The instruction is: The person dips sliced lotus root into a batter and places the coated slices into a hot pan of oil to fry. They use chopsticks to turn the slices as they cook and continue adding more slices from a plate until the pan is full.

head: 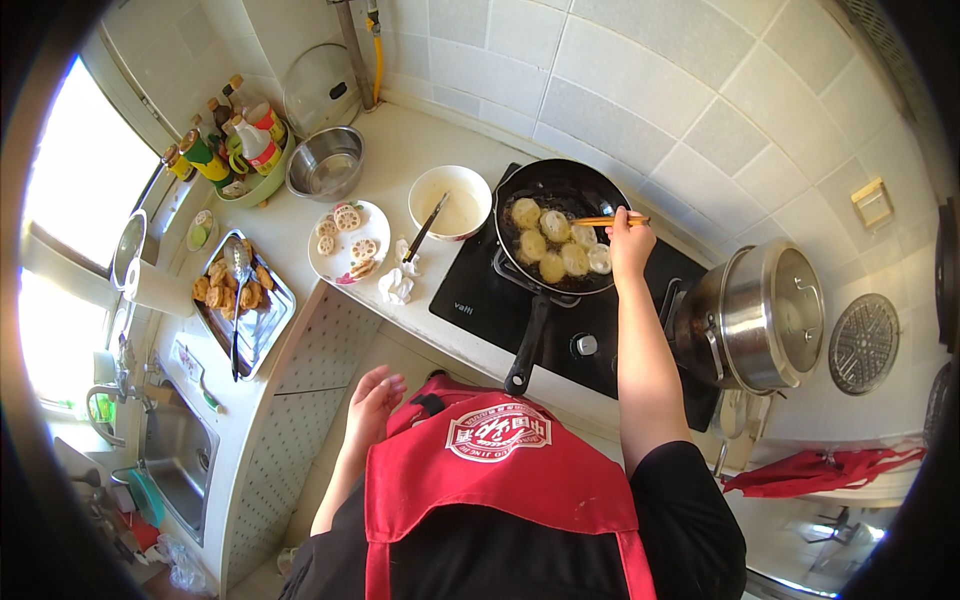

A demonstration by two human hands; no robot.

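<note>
My right hand (630,244) grips a pair of wooden chopsticks (592,221) over a black frying pan (607,187). Their tips reach a battered round (555,225) among several pale yellow ones frying in oil. The pan's black handle (530,341) points towards me, with the pan on a black gas hob (472,281). Loosely curled and holding nothing, my left hand (373,401) hovers in front of my red apron, apart from the counter. Left of the pan is a white bowl (457,180) of pale batter with a dark-handled utensil (426,229) leaning in it.
Sliced lotus root (347,217) lies on a white plate (322,255). A metal tray (274,322) holds browned fried pieces (225,289) and a slotted spoon (238,262). Crumpled tissue (395,287) lies near the counter edge. A lidded steel pot (757,315) stands right of my arm; a sink (176,457) is at left.
</note>
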